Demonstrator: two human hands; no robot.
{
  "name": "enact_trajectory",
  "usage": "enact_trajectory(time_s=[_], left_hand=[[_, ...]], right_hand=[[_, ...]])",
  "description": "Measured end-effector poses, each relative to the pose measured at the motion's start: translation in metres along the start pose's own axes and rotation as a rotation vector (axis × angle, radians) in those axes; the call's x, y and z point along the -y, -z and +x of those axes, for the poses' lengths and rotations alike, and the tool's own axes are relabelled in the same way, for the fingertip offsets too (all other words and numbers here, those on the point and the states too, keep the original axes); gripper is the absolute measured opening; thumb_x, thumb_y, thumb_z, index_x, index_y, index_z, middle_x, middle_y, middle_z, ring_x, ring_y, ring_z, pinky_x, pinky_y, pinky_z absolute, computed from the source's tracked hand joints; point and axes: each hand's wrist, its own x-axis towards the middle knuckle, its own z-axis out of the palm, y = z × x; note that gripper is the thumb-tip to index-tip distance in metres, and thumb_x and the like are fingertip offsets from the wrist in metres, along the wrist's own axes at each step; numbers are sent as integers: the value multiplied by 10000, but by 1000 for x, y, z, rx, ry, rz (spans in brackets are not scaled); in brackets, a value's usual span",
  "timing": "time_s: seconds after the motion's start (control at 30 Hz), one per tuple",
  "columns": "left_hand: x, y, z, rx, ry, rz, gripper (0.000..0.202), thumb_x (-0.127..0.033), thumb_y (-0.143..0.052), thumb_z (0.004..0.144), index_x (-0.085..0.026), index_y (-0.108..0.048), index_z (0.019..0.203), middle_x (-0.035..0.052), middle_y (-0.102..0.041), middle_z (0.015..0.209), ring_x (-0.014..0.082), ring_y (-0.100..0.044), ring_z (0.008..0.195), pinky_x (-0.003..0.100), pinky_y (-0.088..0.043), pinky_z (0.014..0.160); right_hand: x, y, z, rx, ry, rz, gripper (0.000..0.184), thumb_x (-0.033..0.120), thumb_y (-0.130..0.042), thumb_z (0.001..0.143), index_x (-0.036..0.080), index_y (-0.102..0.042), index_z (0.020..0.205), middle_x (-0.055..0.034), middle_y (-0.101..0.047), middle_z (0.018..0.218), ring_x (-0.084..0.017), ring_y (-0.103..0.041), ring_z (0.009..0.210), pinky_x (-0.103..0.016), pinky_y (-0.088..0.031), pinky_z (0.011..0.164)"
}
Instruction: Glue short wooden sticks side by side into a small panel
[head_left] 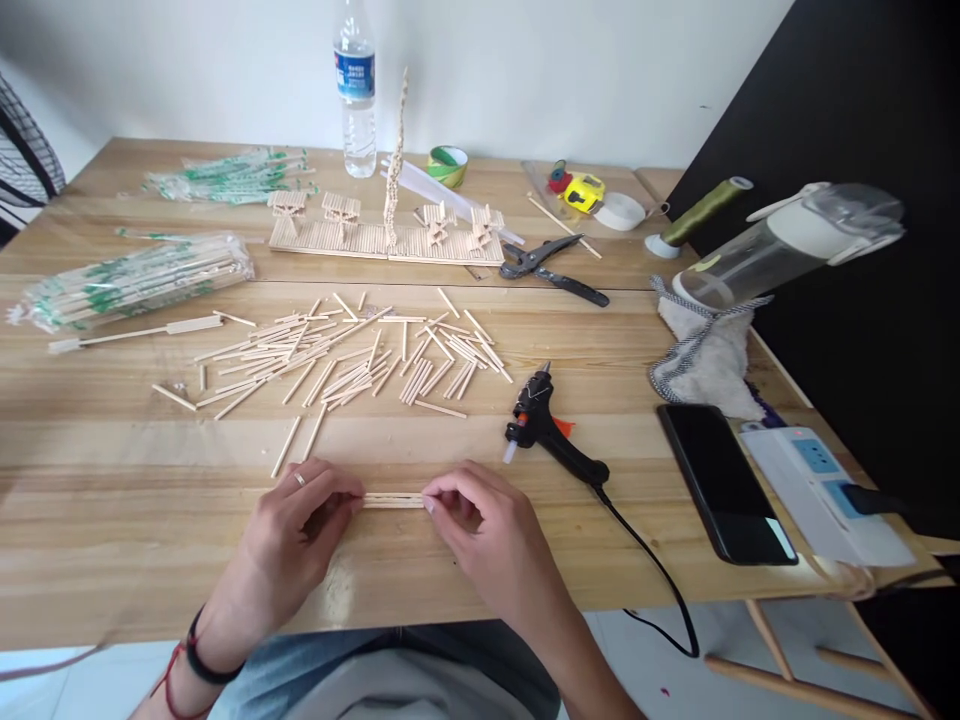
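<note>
Down near the bench [112, 520] edge, both hands pinch a short bundle of sticks [394, 500]: left hand [300, 535] closed on its left end, right hand [480, 525] closed on its right. Beyond the bundle lies a loose pile [352, 355]; right of the bundle, a glue gun [547, 425]

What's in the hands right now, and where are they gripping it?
A small bundle of wooden sticks, lying flat on the table. The left hand pinches its left end, the right hand its right end.
</note>
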Motion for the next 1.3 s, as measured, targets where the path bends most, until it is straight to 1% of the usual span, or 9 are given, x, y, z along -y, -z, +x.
enact_trajectory(time_s=[0.17, 0.27, 0.4, 0.57, 0.7, 0.93, 1.13, 1.2, 1.3], left_hand=[[-1, 5, 0, 27, -19, 3, 163, -129, -626, 1022, -243, -734, 980, -16, -737, 856, 149, -704, 776, 238, -527, 704], [-1, 4, -2, 41, -19, 0, 136, -138, -650, 1021, -244, -732, 1001, -13, -748, 882, 154, -708, 816, 237, -536, 733], [-2, 2, -4, 27, -31, 0, 129, -140, -651, 1024, -244, -726, 1010, -2, -758, 899, 176, -700, 848, 266, -543, 779], [-4, 1, -1, 54, -10, 22, 176, -132, -606, 1026, -242, -715, 944, -7, -712, 820, 182, -653, 773, 294, -495, 741], [-4, 0, 1, 80, -2, 39, 215, -125, -560, 1033, -240, -687, 903, -9, -702, 811, 187, -632, 763, 311, -457, 747], [-3, 0, 4, 93, -22, 48, 259, -84, -526, 1031, -240, -658, 872, -27, -682, 800, 173, -617, 745, 308, -427, 764], [2, 4, 7, 103, -50, 46, 168, -123, -605, 1013, -239, -694, 930, -28, -685, 794, 172, -621, 722, 296, -450, 715], [4, 4, 5, 107, -54, 45, 173, -126, -594, 1026, -242, -706, 962, -24, -685, 819, 171, -617, 731, 296, -454, 725], [7, 3, 0, 110, -62, 32, 177, -127, -582, 1043, -245, -708, 1002, -8, -713, 909, 178, -632, 797, 299, -459, 777]], right_hand=[[-1, -1, -1, -9, 4, 3, 219, 40, -656, 958, 233, -686, 860, -20, -739, 850, -196, -690, 773, -296, -525, 679], [-1, -1, -1, -7, 12, -3, 232, 25, -656, 948, 235, -686, 855, -16, -734, 840, -195, -689, 768, -294, -525, 672], [0, 0, 0, -2, 14, -10, 238, 23, -656, 950, 237, -685, 849, -16, -734, 833, -192, -690, 757, -280, -524, 642], [-1, 1, 1, 15, 24, -16, 237, 25, -657, 956, 236, -688, 852, -22, -750, 851, -184, -706, 746, -266, -537, 643], [-2, 2, 1, 31, 43, -36, 246, 11, -644, 950, 233, -691, 855, -24, -746, 842, -177, -706, 717, -259, -534, 651], [-4, 0, -1, 43, 74, -70, 238, 46, -598, 970, 236, -695, 865, -26, -735, 813, -171, -671, 660, -266, -482, 616], [-7, 2, 2, 49, 71, -13, 214, 67, -616, 994, 223, -711, 882, -14, -719, 811, -164, -655, 651, -268, -500, 607], [-8, 3, 1, 49, 85, 9, 221, 64, -609, 1010, 222, -723, 906, -12, -727, 835, -165, -680, 688, -265, -523, 637], [-8, 4, -5, 35, 99, 27, 215, 77, -596, 1044, 225, -737, 977, -22, -751, 915, -179, -741, 825, -267, -573, 745]])
